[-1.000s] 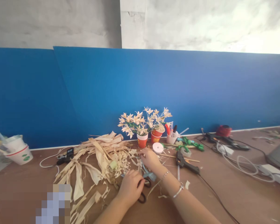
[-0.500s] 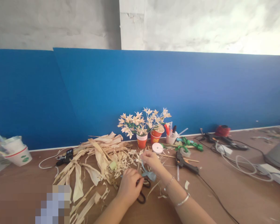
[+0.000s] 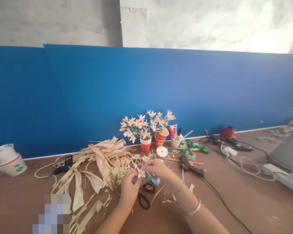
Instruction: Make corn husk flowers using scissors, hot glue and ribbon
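Both hands on one pale flower (image 3: 141,173), up off the bench (image 3: 217,201), just above the scissors. Left hand (image 3: 129,190): thumb and forefinger pinched on the flower's lower left side, petals sticking out past the fingertips. Right hand (image 3: 156,169): fingers bunched together, tips clamped on the flower's upper right edge; exact contact point too small to make out. So the flower sits right at the fingertips, between the two hands, none of it in a palm. Black-handled scissors (image 3: 143,202) lie just right of the left hand, loops toward the wearer, blades mostly hidden. Blue strip (image 3: 156,180) just under the right hand, near the loops. Dry husk pile (image 3: 100,159) to the left of the hands, pale green roll (image 3: 115,171) on its near side. Beyond the hands: red cups (image 3: 146,146) with finished-looking flowers (image 3: 146,125) standing upright, white spool (image 3: 162,151) just to the right, pen cup (image 3: 176,142) behind that. Glue gun (image 3: 190,166) lies right of the right hand, apart from it, cord running toward the near edge.
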Action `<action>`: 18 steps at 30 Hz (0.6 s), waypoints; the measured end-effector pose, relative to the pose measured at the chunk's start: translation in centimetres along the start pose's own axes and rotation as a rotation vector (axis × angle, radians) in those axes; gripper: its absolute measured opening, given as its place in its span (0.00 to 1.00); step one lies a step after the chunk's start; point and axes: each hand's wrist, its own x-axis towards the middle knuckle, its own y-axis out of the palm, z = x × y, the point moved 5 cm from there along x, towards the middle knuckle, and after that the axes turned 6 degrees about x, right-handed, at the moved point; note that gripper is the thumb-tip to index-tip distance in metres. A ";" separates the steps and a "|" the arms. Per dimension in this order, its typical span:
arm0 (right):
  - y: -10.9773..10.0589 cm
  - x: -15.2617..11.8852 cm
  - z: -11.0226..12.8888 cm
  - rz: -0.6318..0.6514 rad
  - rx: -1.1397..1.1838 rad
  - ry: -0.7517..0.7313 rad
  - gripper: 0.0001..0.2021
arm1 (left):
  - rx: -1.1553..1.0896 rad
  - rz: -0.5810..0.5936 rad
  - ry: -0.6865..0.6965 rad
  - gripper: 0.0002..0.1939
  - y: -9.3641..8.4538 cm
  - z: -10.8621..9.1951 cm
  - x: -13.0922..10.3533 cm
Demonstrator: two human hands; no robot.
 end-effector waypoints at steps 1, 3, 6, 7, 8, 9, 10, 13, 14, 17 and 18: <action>-1.0 -0.2 0.3 -0.019 -0.067 -0.037 0.12 | -0.012 -0.003 -0.017 0.07 -0.1 0.1 0.0; -3.6 -0.7 0.7 -0.119 -0.238 -0.083 0.11 | -0.031 -0.024 -0.046 0.07 -0.3 0.3 0.1; -6.9 -1.4 -0.1 -0.219 -0.596 0.061 0.08 | -0.053 -0.037 -0.058 0.07 -0.4 0.3 0.1; -7.5 -1.6 -0.5 -0.210 -0.693 0.112 0.07 | -0.056 -0.033 -0.056 0.07 -0.4 0.3 0.1; -7.7 -1.7 -0.9 -0.192 -0.766 0.150 0.07 | -0.054 -0.029 -0.054 0.07 -0.3 0.3 0.0; -7.7 -1.8 -1.2 -0.174 -0.813 0.175 0.07 | -0.050 -0.028 -0.052 0.08 -0.3 0.2 0.0; -7.4 -1.8 -1.5 -0.160 -0.842 0.192 0.07 | -0.045 -0.028 -0.050 0.08 -0.4 0.2 -0.1; -6.1 -1.5 -2.1 -0.135 -0.922 0.232 0.07 | -0.034 -0.041 -0.049 0.09 -0.6 0.1 -0.1; -5.6 -1.3 -2.2 -0.127 -0.950 0.245 0.07 | -0.033 -0.045 -0.052 0.10 -0.6 0.0 -0.1; -4.5 -1.2 -2.4 -0.102 -1.021 0.273 0.10 | -0.045 -0.051 -0.066 0.12 -0.8 0.1 0.0; -4.3 -1.2 -2.4 -0.096 -1.039 0.277 0.11 | -0.058 -0.051 -0.074 0.12 -0.8 0.1 0.0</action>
